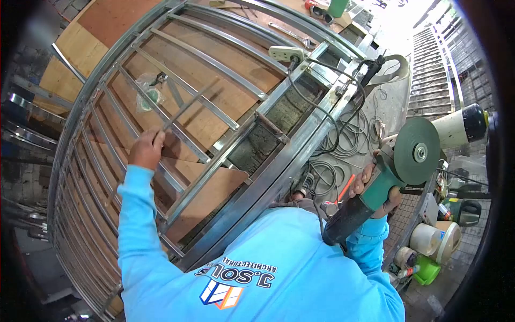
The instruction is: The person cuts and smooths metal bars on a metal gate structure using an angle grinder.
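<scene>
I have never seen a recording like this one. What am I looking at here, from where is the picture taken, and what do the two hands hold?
There is no machine here, only a person working with bare hands. The single picture comes from a camera worn on the person's head, looking forward and down. That is why you see the person's own blue shirt at the bottom, with its print upside down, and why the edges look curved.

The left hand is closed on a thin metal rod, held over a large metal frame with many curved bars. The frame lies on wooden boards.

The right hand grips a grinder, a power tool with a round green disc, held off to the side of the frame.

A white socket strip and coiled cables are also there.
</scene>
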{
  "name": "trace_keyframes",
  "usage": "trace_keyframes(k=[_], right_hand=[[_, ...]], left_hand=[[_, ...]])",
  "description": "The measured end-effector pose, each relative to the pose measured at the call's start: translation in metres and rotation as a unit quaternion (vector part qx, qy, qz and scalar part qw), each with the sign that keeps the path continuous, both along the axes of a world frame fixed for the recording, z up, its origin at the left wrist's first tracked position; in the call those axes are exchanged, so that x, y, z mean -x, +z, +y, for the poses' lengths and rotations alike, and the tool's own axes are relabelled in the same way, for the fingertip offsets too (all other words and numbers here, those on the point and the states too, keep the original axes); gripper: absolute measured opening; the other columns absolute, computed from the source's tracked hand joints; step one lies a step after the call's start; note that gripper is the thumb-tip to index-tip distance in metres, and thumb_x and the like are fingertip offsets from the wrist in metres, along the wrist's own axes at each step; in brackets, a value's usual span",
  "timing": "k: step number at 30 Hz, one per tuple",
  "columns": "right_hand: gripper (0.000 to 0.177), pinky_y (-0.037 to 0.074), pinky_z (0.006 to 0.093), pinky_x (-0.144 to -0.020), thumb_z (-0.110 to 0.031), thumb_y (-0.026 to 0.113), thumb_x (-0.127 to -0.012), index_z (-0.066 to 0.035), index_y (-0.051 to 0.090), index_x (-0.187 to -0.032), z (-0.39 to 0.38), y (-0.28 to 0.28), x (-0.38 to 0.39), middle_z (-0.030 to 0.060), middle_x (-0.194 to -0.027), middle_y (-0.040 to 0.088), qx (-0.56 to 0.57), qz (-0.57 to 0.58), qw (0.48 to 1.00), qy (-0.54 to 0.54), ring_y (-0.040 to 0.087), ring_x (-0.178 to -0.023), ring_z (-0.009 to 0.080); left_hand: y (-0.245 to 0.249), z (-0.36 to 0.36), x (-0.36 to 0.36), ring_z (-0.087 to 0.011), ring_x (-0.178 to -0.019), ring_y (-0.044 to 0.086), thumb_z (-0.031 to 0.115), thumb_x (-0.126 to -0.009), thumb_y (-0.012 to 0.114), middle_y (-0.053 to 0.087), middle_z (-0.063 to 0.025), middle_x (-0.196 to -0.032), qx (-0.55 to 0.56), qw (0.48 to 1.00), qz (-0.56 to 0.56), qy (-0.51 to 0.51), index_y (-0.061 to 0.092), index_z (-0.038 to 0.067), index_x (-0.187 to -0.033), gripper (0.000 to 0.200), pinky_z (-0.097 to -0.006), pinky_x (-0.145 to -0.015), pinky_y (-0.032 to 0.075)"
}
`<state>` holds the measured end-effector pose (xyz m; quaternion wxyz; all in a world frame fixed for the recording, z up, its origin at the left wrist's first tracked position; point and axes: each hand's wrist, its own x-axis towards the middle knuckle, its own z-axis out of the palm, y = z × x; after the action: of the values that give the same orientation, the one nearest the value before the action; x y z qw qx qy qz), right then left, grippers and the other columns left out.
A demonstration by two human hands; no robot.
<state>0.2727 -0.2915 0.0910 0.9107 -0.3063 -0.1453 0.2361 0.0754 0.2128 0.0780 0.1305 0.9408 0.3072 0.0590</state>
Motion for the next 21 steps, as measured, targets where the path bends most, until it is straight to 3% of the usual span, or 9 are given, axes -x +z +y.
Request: trace_keyframes(k=[4, 9, 10, 14, 16, 21], right_hand=[[0.097, 0.061, 0.0466, -0.067, -0.043, 0.077, -0.081, 0.003, 0.026, -0.150, 0.008, -0.010, -0.022, 0.0196, -0.097, 0.059, -0.001, 0.006, 1.000, 0.023, 0.069, -0.082, 0.0346], [0.096, 0.061, 0.0451, -0.068, -0.045, 0.078, -0.079, 0.003, 0.032, -0.148, 0.025, -0.034, -0.057, 0.0187, -0.095, 0.060, 0.017, 0.007, 0.998, 0.065, 0.068, -0.080, 0.0327], [0.089, 0.061, 0.0437, -0.069, -0.045, 0.079, -0.078, 0.005, 0.041, -0.141, 0.031, -0.033, -0.062, 0.0188, -0.097, 0.061, 0.021, 0.026, 0.996, 0.083, 0.068, -0.079, 0.0310], [0.077, 0.061, 0.0428, -0.074, -0.046, 0.077, -0.076, 0.007, 0.052, -0.126, 0.045, -0.059, -0.088, 0.0196, -0.100, 0.062, 0.101, 0.014, 0.989, 0.105, 0.067, -0.081, 0.0291], [0.076, 0.061, 0.0434, -0.074, -0.046, 0.076, -0.076, 0.007, 0.051, -0.125, 0.055, -0.069, -0.100, 0.0194, -0.099, 0.062, 0.103, 0.012, 0.983, 0.151, 0.067, -0.082, 0.0293], [0.072, 0.060, 0.0433, -0.078, -0.044, 0.073, -0.075, 0.006, 0.053, -0.124, 0.079, -0.079, -0.110, 0.0188, -0.102, 0.064, 0.140, 0.014, 0.967, 0.215, 0.068, -0.085, 0.0304]], left_hand=[[0.020, -0.088, 0.035, -0.0417, -0.107, 0.063, 0.024, -0.095, 0.064, 0.066, -0.0224, -0.116, 0.078, 0.995, -0.019, -0.051, 0.065, 0.002, -0.117, 0.032, -0.0459, -0.092, 0.051], [0.006, -0.185, 0.053, -0.0423, -0.105, 0.063, 0.022, -0.093, 0.065, 0.066, -0.0197, -0.113, 0.144, 0.989, -0.024, -0.021, 0.066, 0.006, -0.119, 0.030, -0.0474, -0.088, 0.052], [-0.002, -0.198, 0.055, -0.0422, -0.104, 0.063, 0.022, -0.093, 0.066, 0.066, -0.0194, -0.112, 0.143, 0.989, -0.026, -0.009, 0.066, 0.007, -0.119, 0.030, -0.0479, -0.087, 0.052], [-0.026, -0.231, 0.058, -0.0390, -0.098, 0.061, 0.020, -0.089, 0.070, 0.063, -0.0166, -0.101, 0.090, 0.995, -0.019, 0.030, 0.067, 0.007, -0.117, 0.031, -0.0484, -0.083, 0.051], [-0.030, -0.244, 0.055, -0.0367, -0.095, 0.058, 0.018, -0.087, 0.072, 0.057, -0.0147, -0.093, 0.089, 0.993, -0.023, 0.069, 0.069, 0.007, -0.115, 0.030, -0.0473, -0.082, 0.049], [-0.038, -0.255, 0.047, -0.0365, -0.091, 0.058, 0.017, -0.087, 0.072, 0.056, -0.0145, -0.091, 0.089, 0.993, -0.003, 0.083, 0.069, 0.010, -0.116, 0.030, -0.0483, -0.082, 0.048]])
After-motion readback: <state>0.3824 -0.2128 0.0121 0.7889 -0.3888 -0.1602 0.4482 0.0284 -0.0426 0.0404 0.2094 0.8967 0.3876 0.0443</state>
